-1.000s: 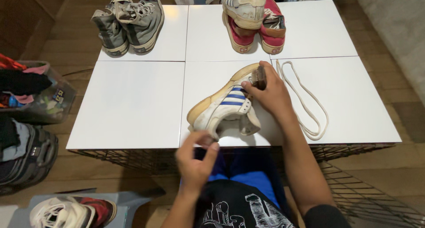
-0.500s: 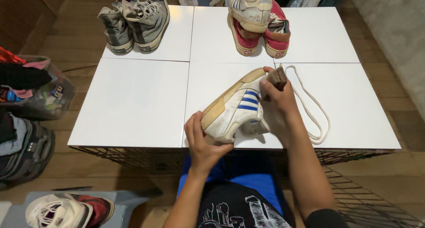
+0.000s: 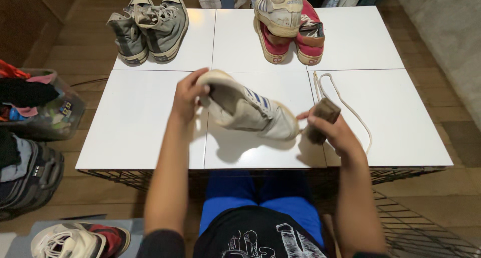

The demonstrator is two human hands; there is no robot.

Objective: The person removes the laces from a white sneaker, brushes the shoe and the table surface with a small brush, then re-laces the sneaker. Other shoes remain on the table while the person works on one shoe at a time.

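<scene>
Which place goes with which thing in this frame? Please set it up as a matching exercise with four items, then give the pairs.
Things:
1. white sneaker with blue stripes
2. brown brush
3. grey high-top pair
4. loose white shoelace

Places:
A. lying on the white table top, beside the right hand
B. held by one end in the left hand, above the table
C. standing at the far left corner of the table
D. gripped in the right hand

Pairs: 1-B, 2-D, 3-C, 4-A
</scene>
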